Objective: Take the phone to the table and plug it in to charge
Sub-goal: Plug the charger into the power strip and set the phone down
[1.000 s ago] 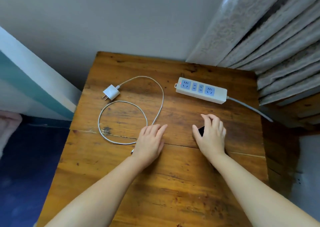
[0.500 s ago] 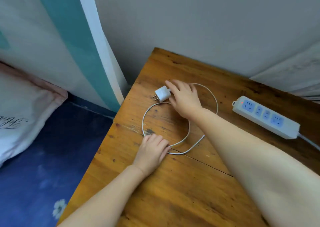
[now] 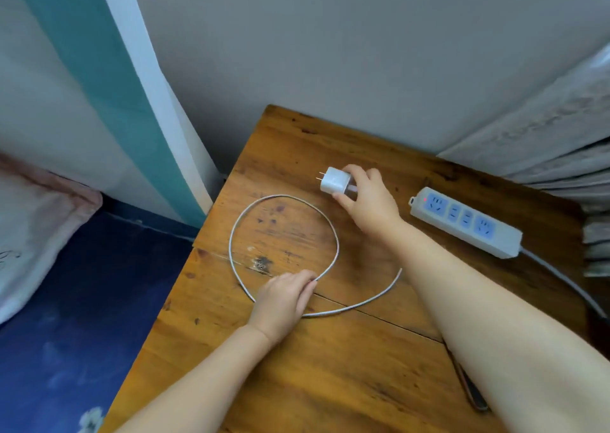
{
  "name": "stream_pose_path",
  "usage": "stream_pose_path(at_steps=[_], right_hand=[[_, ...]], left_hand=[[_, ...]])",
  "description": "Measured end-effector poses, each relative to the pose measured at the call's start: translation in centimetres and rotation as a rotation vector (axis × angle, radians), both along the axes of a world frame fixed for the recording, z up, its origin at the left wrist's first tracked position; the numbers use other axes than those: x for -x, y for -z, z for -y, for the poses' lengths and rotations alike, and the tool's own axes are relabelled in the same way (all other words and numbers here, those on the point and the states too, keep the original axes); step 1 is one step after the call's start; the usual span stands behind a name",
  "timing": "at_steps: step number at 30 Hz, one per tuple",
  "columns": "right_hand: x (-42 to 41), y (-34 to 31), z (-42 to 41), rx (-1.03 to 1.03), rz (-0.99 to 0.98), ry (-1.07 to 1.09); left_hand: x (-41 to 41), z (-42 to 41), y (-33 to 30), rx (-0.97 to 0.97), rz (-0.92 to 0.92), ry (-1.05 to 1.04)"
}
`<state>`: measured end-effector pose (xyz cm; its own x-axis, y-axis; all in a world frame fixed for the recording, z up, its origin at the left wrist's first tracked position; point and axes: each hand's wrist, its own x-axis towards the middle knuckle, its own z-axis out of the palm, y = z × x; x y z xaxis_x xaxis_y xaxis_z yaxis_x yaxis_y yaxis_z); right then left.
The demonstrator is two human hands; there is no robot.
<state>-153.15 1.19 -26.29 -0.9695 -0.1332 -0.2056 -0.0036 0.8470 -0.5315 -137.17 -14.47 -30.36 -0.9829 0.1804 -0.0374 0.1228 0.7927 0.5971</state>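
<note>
My right hand [image 3: 369,198] holds the white charger plug [image 3: 335,181] lifted a little off the wooden table [image 3: 330,383], prongs pointing left. The white cable [image 3: 287,198] lies in a loop on the table. My left hand [image 3: 284,297] rests on the cable's near part, fingers curled over it; the cable's end is hidden under them. A white power strip [image 3: 465,222] with blue sockets and a red light lies to the right of the plug. The dark phone [image 3: 470,389] shows only as a thin edge under my right forearm.
The table stands in a corner against a grey wall [image 3: 330,52]. A pale curtain [image 3: 544,125] hangs at the right. To the left are a blue bedsheet [image 3: 66,317] and a pillow [image 3: 33,234]. The strip's lead [image 3: 567,284] runs off the table's right side.
My right hand left the phone, reached across to the charger plug and has lifted it. My left hand stayed on the cable. The view swung left.
</note>
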Motion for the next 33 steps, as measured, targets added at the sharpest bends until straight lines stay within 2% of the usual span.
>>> stream_pose_path(at_steps=[3, 5, 11, 19, 26, 33], right_hand=[[0.1, -2.9, -7.0, 0.022, 0.046, 0.179], [-0.1, -4.8, -11.9, -0.059, 0.065, 0.233], [-0.9, -7.0, -20.5, -0.389, 0.178, 0.145], [-1.0, -6.1, -21.4, -0.486, 0.225, 0.012], [1.0, -7.4, -18.7, -0.752, 0.264, -0.222], [1.6, -6.3, -16.2, -0.785, 0.254, -0.274]], left_hand=[[0.3, -2.7, -0.3, -0.073, 0.102, -0.039], [0.6, -4.9, -0.8, -0.127, 0.114, -0.05], [1.6, -9.8, -2.0, -0.194, 0.107, -0.003], [1.6, -10.6, -1.5, -0.192, 0.109, 0.022], [1.0, -11.0, -1.3, -0.159, 0.113, 0.026], [1.5, -11.6, -1.9, -0.169, 0.091, 0.03]])
